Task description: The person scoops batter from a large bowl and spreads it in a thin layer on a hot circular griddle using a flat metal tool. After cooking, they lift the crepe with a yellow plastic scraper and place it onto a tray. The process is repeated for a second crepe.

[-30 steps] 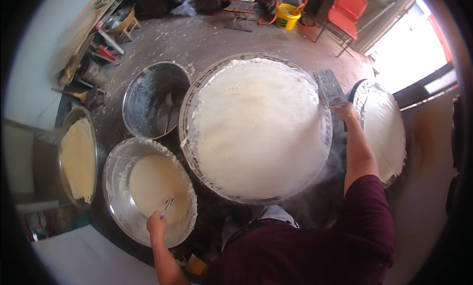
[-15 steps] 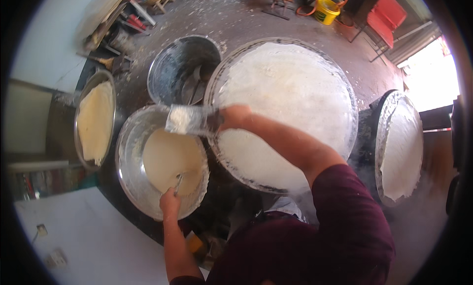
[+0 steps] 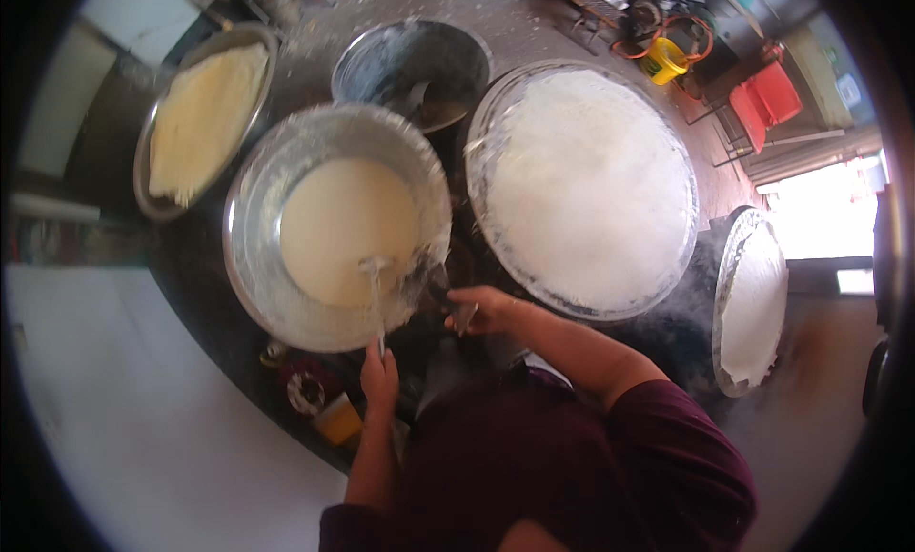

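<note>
My left hand [image 3: 380, 376] is closed round a long-handled metal tool [image 3: 377, 299]. The tool's light head rests in pale batter [image 3: 338, 214], partly sunk, so its kind is unclear. The batter lies in a wide metal bowl [image 3: 250, 194] in front of me. My right hand [image 3: 491, 310] grips the handle of a clear, flat scraper [image 3: 426, 274], which is blurred at the bowl's right rim. To the right stands a large round griddle [image 3: 479, 185], covered by a thin white sheet of batter [image 3: 591, 190], with steam over it.
A deep metal pot [image 3: 357, 71] stands behind the bowl. At far left, a metal basin [image 3: 143, 166] holds stacked pale sheets [image 3: 210, 118]. A second steaming griddle [image 3: 721, 299] is at right. Farther back are a yellow bucket [image 3: 665, 62] and a red chair [image 3: 765, 101].
My right hand has drawn the scraper back toward me, from above the bowl's far side to its near right rim. The view has shifted. My left hand keeps its tool in the batter.
</note>
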The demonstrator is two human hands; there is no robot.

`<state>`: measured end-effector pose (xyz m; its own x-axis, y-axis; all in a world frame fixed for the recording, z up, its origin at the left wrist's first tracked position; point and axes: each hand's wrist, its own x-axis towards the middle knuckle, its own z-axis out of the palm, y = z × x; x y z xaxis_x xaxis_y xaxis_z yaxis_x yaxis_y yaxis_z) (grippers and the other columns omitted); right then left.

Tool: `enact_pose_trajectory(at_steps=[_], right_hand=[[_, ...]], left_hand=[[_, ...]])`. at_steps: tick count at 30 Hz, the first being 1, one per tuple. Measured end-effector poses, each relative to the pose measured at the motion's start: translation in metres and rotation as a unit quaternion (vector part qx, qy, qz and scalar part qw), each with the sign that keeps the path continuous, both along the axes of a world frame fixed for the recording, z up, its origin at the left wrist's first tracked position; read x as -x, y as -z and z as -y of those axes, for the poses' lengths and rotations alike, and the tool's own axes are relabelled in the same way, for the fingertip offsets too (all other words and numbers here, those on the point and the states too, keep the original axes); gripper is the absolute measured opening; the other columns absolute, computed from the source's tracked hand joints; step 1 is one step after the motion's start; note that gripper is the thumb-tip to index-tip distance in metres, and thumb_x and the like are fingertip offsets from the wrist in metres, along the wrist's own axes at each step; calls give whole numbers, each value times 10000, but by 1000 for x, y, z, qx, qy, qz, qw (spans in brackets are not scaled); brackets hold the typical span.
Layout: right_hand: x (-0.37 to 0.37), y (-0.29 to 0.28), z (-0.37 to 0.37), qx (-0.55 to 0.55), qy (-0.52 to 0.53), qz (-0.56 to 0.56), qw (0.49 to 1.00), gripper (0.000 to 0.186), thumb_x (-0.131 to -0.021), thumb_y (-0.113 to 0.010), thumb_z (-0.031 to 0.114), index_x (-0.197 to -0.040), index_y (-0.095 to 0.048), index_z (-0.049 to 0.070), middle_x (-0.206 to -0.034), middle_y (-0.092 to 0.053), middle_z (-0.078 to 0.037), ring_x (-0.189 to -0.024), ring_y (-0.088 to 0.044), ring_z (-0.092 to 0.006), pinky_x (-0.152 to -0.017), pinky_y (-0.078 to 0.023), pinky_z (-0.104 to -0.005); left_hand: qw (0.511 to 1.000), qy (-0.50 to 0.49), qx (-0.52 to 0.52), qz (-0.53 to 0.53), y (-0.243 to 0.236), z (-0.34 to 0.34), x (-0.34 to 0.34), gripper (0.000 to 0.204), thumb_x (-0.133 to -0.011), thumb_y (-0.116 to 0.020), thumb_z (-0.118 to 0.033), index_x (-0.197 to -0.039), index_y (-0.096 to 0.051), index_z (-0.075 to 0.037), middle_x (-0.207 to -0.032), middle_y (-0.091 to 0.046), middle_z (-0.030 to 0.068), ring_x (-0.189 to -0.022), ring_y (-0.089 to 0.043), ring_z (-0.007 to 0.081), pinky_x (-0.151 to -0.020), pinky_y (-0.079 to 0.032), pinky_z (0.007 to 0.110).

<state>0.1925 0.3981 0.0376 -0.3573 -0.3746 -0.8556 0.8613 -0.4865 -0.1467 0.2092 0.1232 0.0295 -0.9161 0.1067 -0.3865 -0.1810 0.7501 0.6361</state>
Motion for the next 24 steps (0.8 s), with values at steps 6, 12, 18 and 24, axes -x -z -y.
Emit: enact_pose_trajectory(at_steps=[6, 12, 18, 24], right_hand=[[-6, -2, 24, -90, -85, -28, 992, 430, -892, -437, 437, -847, -634, 58, -825, -667, -98, -590, -567, -134, -505, -437, -255], [-21, -14, 36, -176, -30, -1, 984, 442, -881, -456, 458, -861, -622, 50, -772, -648, -99, -592, -565, -147, -489, -426, -253], [-62, -2, 39, -260, -111, 38, 959, 429, -868, -496, 434, -1021, -581, 41, -787, -646, -87, -610, -556, -120, -534, -448, -252], [-109, 34, 40, -274, -256, -15, 927, 367, -867, -539, 298, -1110, -556, 25, -744, -636, -68, -560, -560, -109, -484, -442, -241]], left_hand=[[969, -161, -180, 47, 27, 63, -15, 334, -917, -446, -240, -1149, -519, -11, -806, -622, 110, -641, -585, 167, -613, -470, 297], [944, -160, -102, 271, 102, 85, 8, 293, -867, -520, -201, -1083, -542, -4, -854, -621, 134, -698, -598, 204, -632, -481, 325], [956, -23, -66, 284, 199, 62, 16, 330, -827, -526, -279, -1050, -571, -41, -927, -615, 167, -831, -580, 303, -721, -471, 378], [952, -70, -113, 275, 209, 42, -64, 359, -791, -533, -349, -1011, -597, -73, -970, -613, 199, -929, -565, 395, -781, -463, 427]])
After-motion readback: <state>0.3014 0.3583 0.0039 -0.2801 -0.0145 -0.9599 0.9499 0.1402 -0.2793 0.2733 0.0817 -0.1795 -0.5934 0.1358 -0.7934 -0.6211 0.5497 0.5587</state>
